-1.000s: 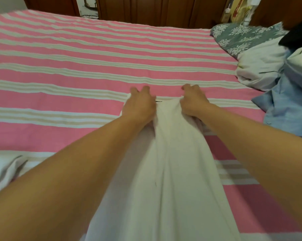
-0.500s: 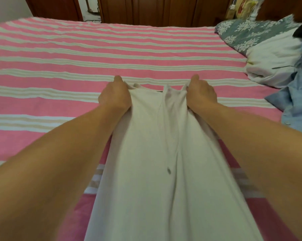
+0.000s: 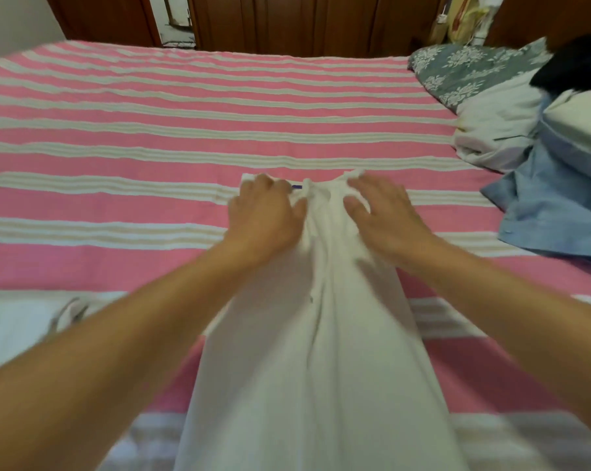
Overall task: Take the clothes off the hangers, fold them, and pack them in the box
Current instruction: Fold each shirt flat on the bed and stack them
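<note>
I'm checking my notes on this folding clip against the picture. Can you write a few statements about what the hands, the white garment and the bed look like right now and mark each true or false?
1. The white garment lies stretched out along the pink striped bedspread. True.
2. The left hand and right hand both rest on the garment's far end. True.
3. The right hand's fingers are clenched in a tight fist. False: they are spread and fairly straight on the cloth.
4. A light blue shirt lies at the bed's right side. True.
5. The white garment hangs on a hanger. False: no hanger shows; it lies on the bed.
</note>
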